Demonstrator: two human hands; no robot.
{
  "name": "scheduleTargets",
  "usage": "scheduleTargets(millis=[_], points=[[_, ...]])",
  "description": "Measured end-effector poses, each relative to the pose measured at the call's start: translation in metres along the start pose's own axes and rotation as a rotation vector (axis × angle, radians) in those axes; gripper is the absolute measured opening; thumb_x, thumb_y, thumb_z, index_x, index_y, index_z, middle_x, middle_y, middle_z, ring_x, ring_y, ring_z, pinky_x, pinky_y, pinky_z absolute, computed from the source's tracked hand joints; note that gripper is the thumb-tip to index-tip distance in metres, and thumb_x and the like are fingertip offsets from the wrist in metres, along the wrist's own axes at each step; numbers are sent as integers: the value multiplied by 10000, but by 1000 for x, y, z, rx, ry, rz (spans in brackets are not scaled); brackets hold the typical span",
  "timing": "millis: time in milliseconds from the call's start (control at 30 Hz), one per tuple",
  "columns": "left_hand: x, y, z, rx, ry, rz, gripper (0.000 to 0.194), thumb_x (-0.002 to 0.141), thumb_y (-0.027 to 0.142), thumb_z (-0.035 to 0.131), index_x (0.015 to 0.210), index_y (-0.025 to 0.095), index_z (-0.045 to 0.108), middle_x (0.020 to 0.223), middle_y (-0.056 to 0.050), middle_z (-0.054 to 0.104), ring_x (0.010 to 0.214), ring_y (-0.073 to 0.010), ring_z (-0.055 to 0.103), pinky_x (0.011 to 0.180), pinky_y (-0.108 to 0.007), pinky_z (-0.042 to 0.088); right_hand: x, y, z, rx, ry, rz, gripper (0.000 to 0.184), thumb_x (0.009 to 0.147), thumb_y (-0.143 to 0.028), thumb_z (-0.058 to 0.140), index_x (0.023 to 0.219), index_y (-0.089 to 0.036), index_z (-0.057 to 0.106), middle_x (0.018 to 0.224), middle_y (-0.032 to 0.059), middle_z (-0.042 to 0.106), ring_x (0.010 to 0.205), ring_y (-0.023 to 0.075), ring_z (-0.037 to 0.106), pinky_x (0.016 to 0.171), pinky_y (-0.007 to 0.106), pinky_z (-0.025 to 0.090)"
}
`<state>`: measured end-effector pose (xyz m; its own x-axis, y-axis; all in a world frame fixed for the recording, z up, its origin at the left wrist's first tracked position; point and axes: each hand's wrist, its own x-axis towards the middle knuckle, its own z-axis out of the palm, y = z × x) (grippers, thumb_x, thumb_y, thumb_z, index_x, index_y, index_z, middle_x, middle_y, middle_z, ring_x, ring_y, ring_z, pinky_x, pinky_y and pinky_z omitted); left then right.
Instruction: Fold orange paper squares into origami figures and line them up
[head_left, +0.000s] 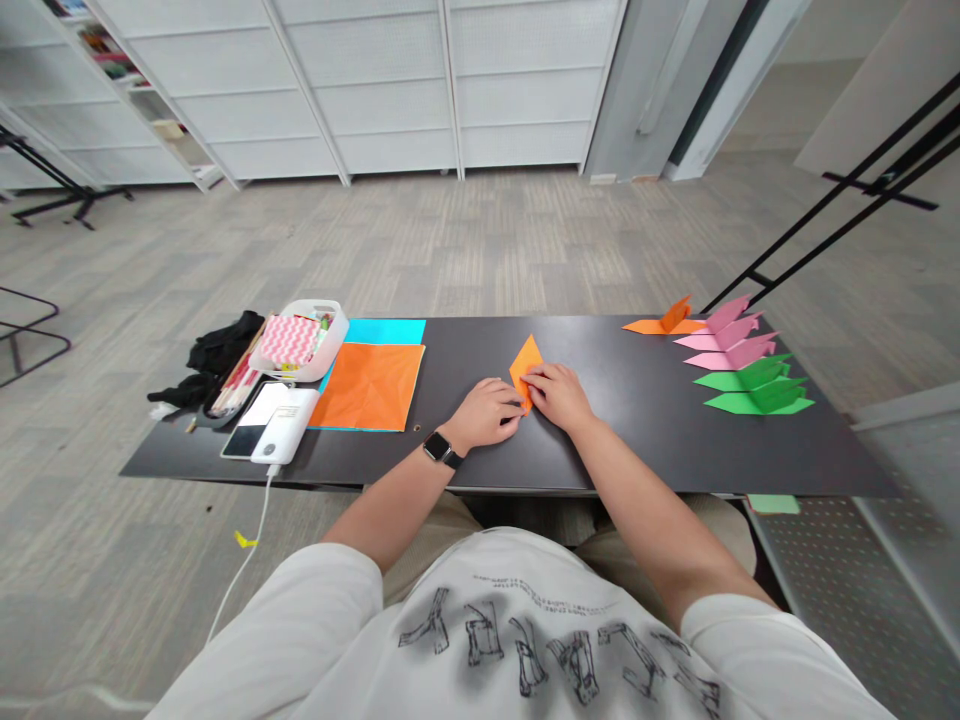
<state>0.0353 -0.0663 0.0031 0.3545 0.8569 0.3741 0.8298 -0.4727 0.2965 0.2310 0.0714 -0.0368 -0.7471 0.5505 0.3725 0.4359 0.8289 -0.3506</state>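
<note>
A folded orange paper [527, 358], narrow and diamond-shaped, lies on the dark table between my hands. My left hand [491, 413], with a black watch [438, 448] on its wrist, has its fingertips at the paper's lower left edge. From the other side, my right hand [556, 396] presses its bent fingers on the paper's right half. Both hands rest low on the table, fingers closed together at the paper, and they cover its lower part.
To the left lie orange sheets [375, 388] over blue ones [384, 331], a white basket [335, 345], a power bank [289, 425] with a cable and a pen tray [232, 395]. Folded paper birds in orange [664, 322], pink [731, 345] and green [761, 390] line the right end.
</note>
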Motion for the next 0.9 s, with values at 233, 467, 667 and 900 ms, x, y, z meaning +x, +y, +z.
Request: scheduleTargets(millis=[233,467,667,900], points=[[1,-2,0,-28,43,-70,258,1030,239,591,1100,284,836,1167,-18,819,1145,-224,704,1173,-472,480,0,-2,-2,0,13,-1,296,1028,-221,621,1240,-293,814,1238,68,770,1146,295,645,1027,491,503],[5,-7,8,84,105,-362,267,1062,305,595,1250,253,777,1307,-62,773,1213,-264,669,1135,-489,491,-1,-5,-4,31,-23,-41,322,1006,-220,642,1252,-325,820,1263,78,758,1172,304,643,1013,506,510],[4,-7,13,154,105,-418,274,1041,368,637,1249,245,764,1333,-88,741,1226,-308,637,1076,-512,494,-1,-7,-6,60,-49,-75,328,1012,-243,634,1274,-323,814,1255,82,755,1177,300,637,1035,504,501],[5,-2,12,186,100,-405,334,962,417,733,1240,233,734,1320,-101,715,1213,-334,613,1070,-529,482,-1,-7,-4,36,-50,-72,341,1002,-227,642,1301,-286,796,1246,91,748,1172,303,627,1033,497,495]])
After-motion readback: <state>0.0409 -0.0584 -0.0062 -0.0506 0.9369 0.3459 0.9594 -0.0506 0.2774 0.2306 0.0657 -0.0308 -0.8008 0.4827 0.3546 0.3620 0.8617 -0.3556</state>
